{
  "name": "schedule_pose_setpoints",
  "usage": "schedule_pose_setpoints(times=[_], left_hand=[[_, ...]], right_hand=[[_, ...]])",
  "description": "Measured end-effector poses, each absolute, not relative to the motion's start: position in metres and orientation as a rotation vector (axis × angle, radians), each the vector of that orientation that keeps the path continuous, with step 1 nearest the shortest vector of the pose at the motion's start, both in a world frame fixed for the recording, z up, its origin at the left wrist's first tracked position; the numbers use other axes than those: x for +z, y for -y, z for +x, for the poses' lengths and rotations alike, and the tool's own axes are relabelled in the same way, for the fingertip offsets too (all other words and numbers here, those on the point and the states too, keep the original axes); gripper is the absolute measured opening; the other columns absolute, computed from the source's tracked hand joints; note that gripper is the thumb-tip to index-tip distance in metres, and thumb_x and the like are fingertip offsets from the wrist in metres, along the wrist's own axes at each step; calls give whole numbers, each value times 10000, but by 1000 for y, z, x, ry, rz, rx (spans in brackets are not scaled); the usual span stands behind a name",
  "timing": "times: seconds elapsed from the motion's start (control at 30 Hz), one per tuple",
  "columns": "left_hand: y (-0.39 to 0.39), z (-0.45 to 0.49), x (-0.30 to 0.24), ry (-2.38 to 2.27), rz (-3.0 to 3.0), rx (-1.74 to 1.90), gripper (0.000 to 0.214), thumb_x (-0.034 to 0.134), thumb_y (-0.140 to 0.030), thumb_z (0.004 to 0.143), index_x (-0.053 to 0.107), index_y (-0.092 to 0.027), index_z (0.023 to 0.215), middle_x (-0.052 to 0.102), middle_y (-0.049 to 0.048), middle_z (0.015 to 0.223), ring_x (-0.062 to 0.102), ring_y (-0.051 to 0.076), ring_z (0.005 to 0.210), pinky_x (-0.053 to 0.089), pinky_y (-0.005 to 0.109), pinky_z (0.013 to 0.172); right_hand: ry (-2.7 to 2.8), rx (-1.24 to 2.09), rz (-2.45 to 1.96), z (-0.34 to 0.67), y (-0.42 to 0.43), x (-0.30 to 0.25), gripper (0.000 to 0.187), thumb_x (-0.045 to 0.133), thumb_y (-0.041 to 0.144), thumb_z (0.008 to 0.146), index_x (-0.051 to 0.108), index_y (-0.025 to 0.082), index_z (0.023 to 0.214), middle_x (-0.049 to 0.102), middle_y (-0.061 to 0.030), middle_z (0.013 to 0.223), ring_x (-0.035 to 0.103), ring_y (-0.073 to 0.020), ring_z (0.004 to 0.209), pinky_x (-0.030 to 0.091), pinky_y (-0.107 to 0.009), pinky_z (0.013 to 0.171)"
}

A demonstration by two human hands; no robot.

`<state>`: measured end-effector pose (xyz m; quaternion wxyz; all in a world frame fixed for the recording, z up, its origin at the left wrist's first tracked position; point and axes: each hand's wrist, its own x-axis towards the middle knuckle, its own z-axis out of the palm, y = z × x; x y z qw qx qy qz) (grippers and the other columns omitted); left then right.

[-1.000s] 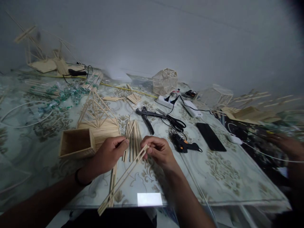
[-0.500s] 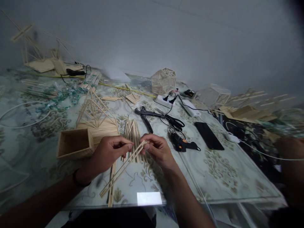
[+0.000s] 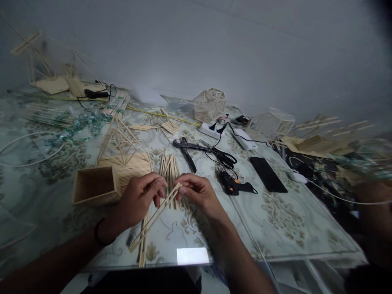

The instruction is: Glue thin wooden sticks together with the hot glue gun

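My right hand [image 3: 196,191] pinches the upper ends of a pair of thin wooden sticks [image 3: 156,216] between thumb and fingers. The pair slants down to the left, its lower ends near the table's front edge. Close by on the left is my left hand [image 3: 142,198], its fingers curled and thumb pressed to them; whether anything small is in them I cannot make out. More loose sticks [image 3: 170,169] lie in a fanned pile behind both hands. Under the slanted pair, other sticks [image 3: 143,249] lie on the table.
A square wooden box [image 3: 96,185] and a stick frame on a slatted base [image 3: 134,169] stand left. Cutters [image 3: 186,153], scissors [image 3: 225,157], a glue gun [image 3: 235,183] and a phone [image 3: 268,174] lie right. Power strips [image 3: 212,130] are farther back. Another person's arm [image 3: 373,208] shows far right.
My left hand has drawn back slightly from the stick ends. The right hand has shifted a little left, and the two held sticks now lie closer together.
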<state>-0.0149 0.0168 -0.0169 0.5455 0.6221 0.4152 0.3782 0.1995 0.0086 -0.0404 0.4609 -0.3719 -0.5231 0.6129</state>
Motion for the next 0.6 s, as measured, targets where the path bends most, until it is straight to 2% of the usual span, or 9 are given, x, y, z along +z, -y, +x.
schedule_pose_setpoints(times=[0.07,0.2,0.4,0.53,0.6], left_hand=[[-16,-14,-14,-1008,1551,855,357,546,-401,1022,686,-183,777,647,-13,667,599,136,581,457,259,589],[-17,-13,-11,-921,1508,717,322,641,-437,968,718,-184,783,651,-10,648,602,159,632,456,270,620],[-20,-15,-16,-832,1355,623,277,665,-371,961,730,-181,770,710,12,674,656,172,680,499,308,735],[-19,-15,-17,-801,1319,646,263,673,-340,963,732,-185,759,695,-3,637,638,161,664,486,311,761],[-18,-15,-17,-800,1306,655,262,681,-324,958,732,-185,741,695,-4,634,634,158,665,484,310,772]], right_hand=[[1313,1507,-925,198,-9,-40,332,868,494,846,806,196,978,734,-15,717,672,-158,635,565,-292,666],[1367,1416,-931,196,-12,-39,297,873,476,848,820,208,964,727,-17,775,669,-154,673,568,-297,698],[1544,1242,-934,197,-13,-36,267,862,485,865,851,226,927,705,-37,828,659,-177,783,546,-305,741],[1448,1368,-885,195,-12,-40,289,896,457,833,839,234,1009,705,-23,872,666,-165,775,539,-294,730],[1417,1404,-844,195,-11,-43,262,902,433,832,831,233,986,702,-16,872,661,-158,765,529,-289,728]])
